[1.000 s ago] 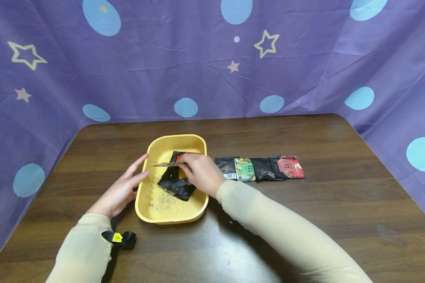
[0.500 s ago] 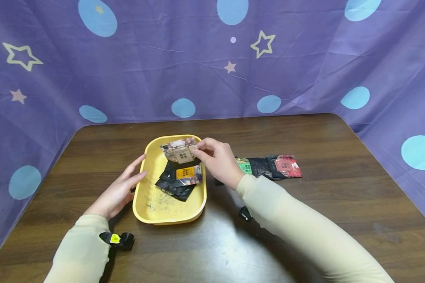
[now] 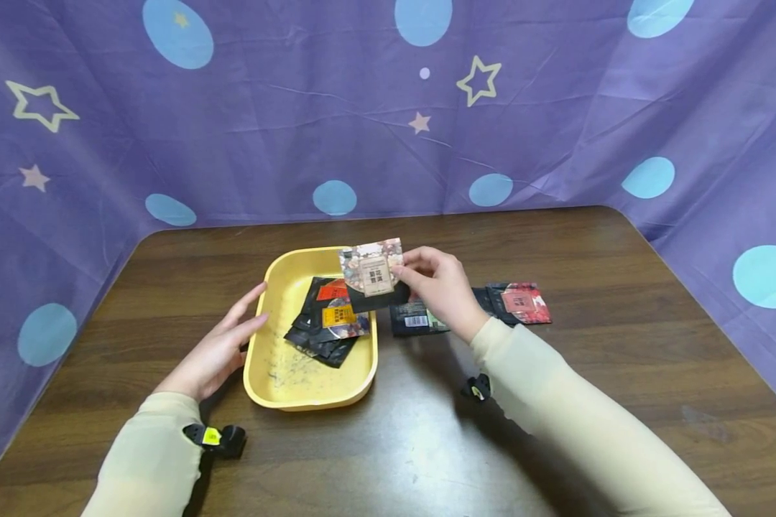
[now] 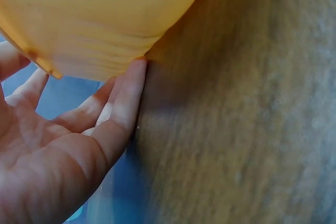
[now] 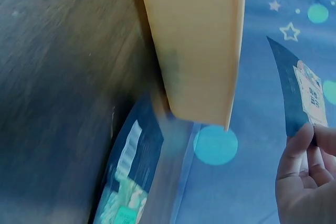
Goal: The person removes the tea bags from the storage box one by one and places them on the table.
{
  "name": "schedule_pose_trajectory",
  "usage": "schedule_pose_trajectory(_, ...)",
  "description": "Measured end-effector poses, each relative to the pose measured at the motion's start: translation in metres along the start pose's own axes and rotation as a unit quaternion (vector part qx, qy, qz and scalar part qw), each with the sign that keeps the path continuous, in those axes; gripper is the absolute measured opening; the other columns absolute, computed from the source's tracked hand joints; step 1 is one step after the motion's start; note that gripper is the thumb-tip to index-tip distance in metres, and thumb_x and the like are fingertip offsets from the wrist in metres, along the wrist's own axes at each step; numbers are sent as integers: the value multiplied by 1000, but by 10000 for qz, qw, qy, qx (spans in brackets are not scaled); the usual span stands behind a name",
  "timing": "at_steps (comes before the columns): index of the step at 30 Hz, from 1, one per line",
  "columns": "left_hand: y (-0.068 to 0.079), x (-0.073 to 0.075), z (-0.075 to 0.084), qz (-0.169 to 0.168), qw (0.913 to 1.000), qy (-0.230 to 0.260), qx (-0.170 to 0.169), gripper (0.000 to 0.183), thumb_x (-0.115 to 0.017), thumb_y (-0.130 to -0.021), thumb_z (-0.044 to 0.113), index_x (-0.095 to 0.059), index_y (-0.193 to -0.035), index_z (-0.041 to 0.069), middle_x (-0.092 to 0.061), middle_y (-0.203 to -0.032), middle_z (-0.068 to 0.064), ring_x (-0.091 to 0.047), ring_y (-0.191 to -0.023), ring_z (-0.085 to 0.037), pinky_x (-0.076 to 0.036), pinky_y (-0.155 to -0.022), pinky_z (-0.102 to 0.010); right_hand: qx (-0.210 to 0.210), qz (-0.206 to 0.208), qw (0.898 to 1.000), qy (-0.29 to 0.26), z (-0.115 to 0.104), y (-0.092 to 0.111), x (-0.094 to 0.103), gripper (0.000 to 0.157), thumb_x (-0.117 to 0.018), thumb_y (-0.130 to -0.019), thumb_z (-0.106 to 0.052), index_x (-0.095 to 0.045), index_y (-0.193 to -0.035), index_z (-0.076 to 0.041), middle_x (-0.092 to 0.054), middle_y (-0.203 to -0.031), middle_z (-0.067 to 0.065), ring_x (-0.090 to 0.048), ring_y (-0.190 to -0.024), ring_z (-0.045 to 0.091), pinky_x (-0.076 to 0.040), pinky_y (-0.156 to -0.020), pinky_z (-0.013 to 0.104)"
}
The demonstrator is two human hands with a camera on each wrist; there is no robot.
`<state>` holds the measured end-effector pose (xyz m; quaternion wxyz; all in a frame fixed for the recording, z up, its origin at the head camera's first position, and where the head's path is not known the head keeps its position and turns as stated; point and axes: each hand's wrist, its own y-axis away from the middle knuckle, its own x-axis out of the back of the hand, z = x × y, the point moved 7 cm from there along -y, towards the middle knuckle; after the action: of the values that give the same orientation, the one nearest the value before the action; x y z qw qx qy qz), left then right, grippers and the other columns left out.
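Observation:
My right hand (image 3: 445, 287) pinches a flat sachet (image 3: 376, 276) by its right edge, between thumb and fingers. Patterned on its upper part with a beige label and black below, the sachet is held up over the right rim of a yellow plastic tub (image 3: 259, 373). In the right wrist view the sachet (image 5: 310, 98) stands tilted, well off the table. My left hand (image 3: 216, 352) rests against the tub's left side with fingers extended; in the left wrist view its fingertips (image 4: 137, 69) touch the outer wall. Inside the tub lie several black sachets, one with an orange-yellow label (image 3: 338, 317).
Right of the tub, a row of sachets lies on the wooden table (image 3: 388, 459), ending in a red one (image 3: 527, 302); my right hand partly covers the row. Behind the table hangs a purple curtain (image 3: 265, 143) with stars and dots.
My right hand has lifted the beige-labelled sachet from inside the tub and carried it right, past the rim, its printed face turning into view. The left hand has stayed at the tub.

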<state>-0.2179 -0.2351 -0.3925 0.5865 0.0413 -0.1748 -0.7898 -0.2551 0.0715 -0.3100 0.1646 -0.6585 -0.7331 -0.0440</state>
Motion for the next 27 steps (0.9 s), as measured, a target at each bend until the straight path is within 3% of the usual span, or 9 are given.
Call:
schedule_pose_trajectory(4,0,-1,1,-26,10000,7,-33,67,-43,-105,42,-2,-158,43,17,-166,-4,-7,-150,-41,-23,-112,-67,-129,57,9999,-29,8,1,12,17,-68,-92,-9,-68,-102,6,-73,-84,15,-53,-49,11,-48,-53,26)
schedule_pose_trajectory(7,-1,-2,1,-38,10000,23,-43,67,-43,-105,42,-2,-158,42,17,-166,-4,-8,-150,-40,-24,-112,-67,-313,65,9994,-102,15,3,20,19,-68,-92,-9,-68,-104,6,-71,-78,7,-53,-49,12,-45,-51,24)
schedule_pose_trajectory(13,-1,-1,1,-15,10000,20,26,67,-43,-105,42,-2,-158,43,17,-166,-4,-7,-151,-40,-23,-112,-68,-647,97,9977,-187,32,7,33,22,-68,-91,-8,-66,-105,8,-66,-70,-8,-52,-49,7,-46,-51,23)
schedule_pose_trajectory(18,0,-1,1,5,9999,36,100,67,-44,-105,41,-2,-158,43,20,-165,-2,-2,-151,-42,-15,-112,-72,-946,146,9949,-313,48,9,45,24,-68,-90,-6,-64,-106,12,-65,-68,-11,-51,-48,4,-49,-51,23)
schedule_pose_trajectory(27,1,-1,1,14,10000,59,34,66,-43,-106,40,-3,-158,42,18,-166,-3,-4,-151,-41,-16,-113,-71,-1476,162,9875,-522,66,16,65,28,-67,-91,-7,-62,-110,12,-63,-68,-13,-51,-52,3,-50,-52,21)
